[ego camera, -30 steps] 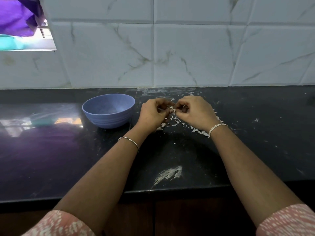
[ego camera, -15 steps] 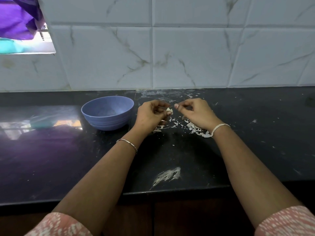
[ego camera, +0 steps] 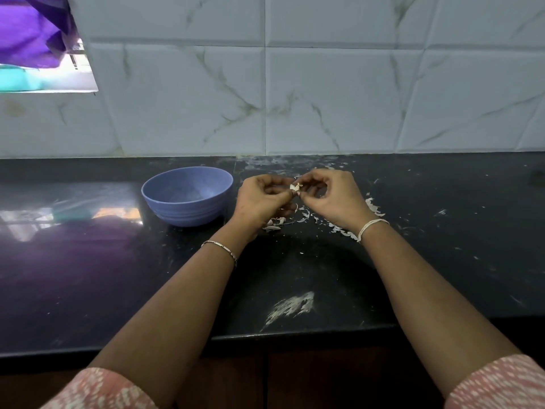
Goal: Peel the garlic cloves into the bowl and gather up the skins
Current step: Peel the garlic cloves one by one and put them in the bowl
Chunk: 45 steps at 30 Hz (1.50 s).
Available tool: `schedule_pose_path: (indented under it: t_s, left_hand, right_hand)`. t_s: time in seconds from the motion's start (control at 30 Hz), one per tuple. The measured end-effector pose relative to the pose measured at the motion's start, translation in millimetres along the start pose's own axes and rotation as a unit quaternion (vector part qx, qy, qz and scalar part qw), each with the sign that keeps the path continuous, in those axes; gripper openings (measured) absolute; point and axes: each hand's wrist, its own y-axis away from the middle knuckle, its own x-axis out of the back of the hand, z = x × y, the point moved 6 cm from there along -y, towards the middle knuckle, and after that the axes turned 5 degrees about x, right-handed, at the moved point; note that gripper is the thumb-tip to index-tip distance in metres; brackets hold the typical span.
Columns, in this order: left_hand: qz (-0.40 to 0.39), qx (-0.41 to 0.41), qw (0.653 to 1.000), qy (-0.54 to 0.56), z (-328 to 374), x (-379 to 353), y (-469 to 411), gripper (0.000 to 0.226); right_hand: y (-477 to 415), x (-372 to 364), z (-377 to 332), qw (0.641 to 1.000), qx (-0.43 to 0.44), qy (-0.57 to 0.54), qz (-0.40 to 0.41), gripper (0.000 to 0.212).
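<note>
A small pale garlic clove (ego camera: 295, 187) sits between my two hands, just above the black counter. My left hand (ego camera: 262, 199) pinches it from the left with curled fingers. My right hand (ego camera: 330, 196) pinches it from the right with thumb and fingertips. A blue bowl (ego camera: 165, 199) stands on the counter just left of my left hand; I cannot make out cloves inside. Loose white garlic skins (ego camera: 303, 215) lie scattered on the counter under and behind both hands, some hidden by them.
The black counter (ego camera: 442, 246) runs to a white tiled wall behind. A whitish smear (ego camera: 290, 308) marks the counter near its front edge. An opening at the upper left shows purple cloth (ego camera: 26, 33).
My right hand had pulled a little away from the left half a second ago; both hands are now together on the clove again.
</note>
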Motion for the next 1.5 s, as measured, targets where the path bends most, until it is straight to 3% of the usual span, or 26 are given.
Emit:
schedule_pose_path:
  t_s: [0.33, 0.8, 0.93, 1.03, 1.13, 1.2, 1.23, 1.3, 1.37, 1.4, 1.5]
  left_hand:
    - [0.001, 0.034, 0.998, 0.043, -0.9, 0.3, 3.8, 0.021]
    - [-0.009, 0.033, 0.998, 0.044, 2.1, -2.1, 5.1, 0.009]
    - [-0.021, 0.030, 0.999, 0.023, 0.4, -4.1, 5.3, 0.012]
    - [-0.038, 0.024, 0.999, 0.011, -0.8, -5.3, 4.9, 0.012]
    - [-0.064, 0.015, 0.998, -0.015, -2.9, -7.9, 3.6, 0.012]
    - [-0.074, 0.006, 0.997, -0.025, -3.3, -8.6, 3.3, 0.014]
    - [-0.075, 0.004, 0.997, -0.026, -3.3, -8.7, 3.0, 0.015]
    - [-0.072, 0.001, 0.997, -0.030, -2.4, -8.4, 3.0, 0.016]
    - [-0.064, -0.002, 0.997, -0.036, -1.5, -7.8, 2.8, 0.017]
    - [-0.057, -0.004, 0.998, -0.040, -1.0, -7.5, 2.7, 0.018]
    - [-0.024, -0.010, 0.998, -0.050, 0.3, -4.1, 1.0, 0.023]
  right_hand:
    - [1.4, -1.2, -10.5, 0.997, 0.043, 0.045, 0.041, 0.006]
    - [-1.7, -4.4, 0.6, 0.992, -0.063, -0.093, 0.048, 0.009]
    - [-2.0, 16.0, 18.1, 0.990, -0.083, -0.022, 0.108, 0.006]
    - [-0.8, 23.0, 28.5, 0.993, -0.080, 0.080, 0.025, 0.003]
    - [2.0, 14.9, 31.3, 0.980, -0.071, 0.164, -0.086, 0.015]
    - [1.3, 17.3, 24.8, 0.977, -0.064, 0.188, -0.072, 0.006]
    - [0.6, 21.0, 22.3, 0.978, -0.062, 0.193, -0.047, 0.014]
    - [0.0, 26.2, 18.7, 0.981, -0.058, 0.184, -0.014, 0.031]
    - [-0.6, 24.3, 14.0, 0.991, -0.042, 0.130, -0.007, 0.026]
    - [-0.3, 20.7, 10.8, 0.995, -0.033, 0.089, -0.014, 0.020]
    - [1.9, 5.9, 3.2, 0.998, -0.020, -0.003, -0.066, 0.032]
